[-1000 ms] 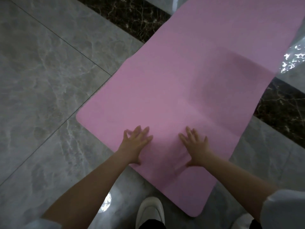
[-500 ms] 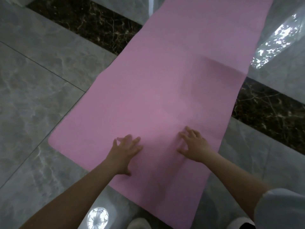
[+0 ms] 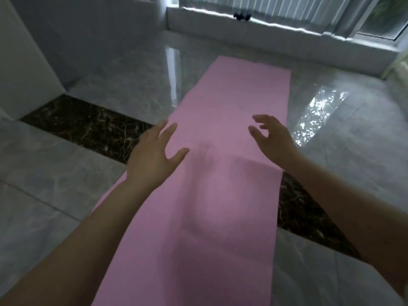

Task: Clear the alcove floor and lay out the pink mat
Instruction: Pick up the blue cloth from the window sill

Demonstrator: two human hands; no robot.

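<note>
a: while you looked down the room, where did the pink mat (image 3: 223, 173) lie?

b: it lay unrolled on the grey marble floor (image 3: 55, 195), running from the near edge of your view to the far end, where its short edge stopped near the low sill (image 3: 242, 40) under the window blinds (image 3: 265, 7). it crossed the dark marble strip (image 3: 88, 127), which showed on both its left and right sides. a faint crease ran across it just beyond your wrists.

a: and your hands?

b: your left hand (image 3: 152, 153) was spread wide over the mat's left edge, fingers straight, thumb out to the right, holding nothing. your right hand (image 3: 271, 138) was over the right part of the mat, fingers loosely bent and apart, also holding nothing. whether either hand touched the mat, i couldn't tell.

a: anything else?

b: a pale wall panel (image 3: 24, 69) stood at the far left, and bright window light reflected on the floor to the mat's right.
</note>
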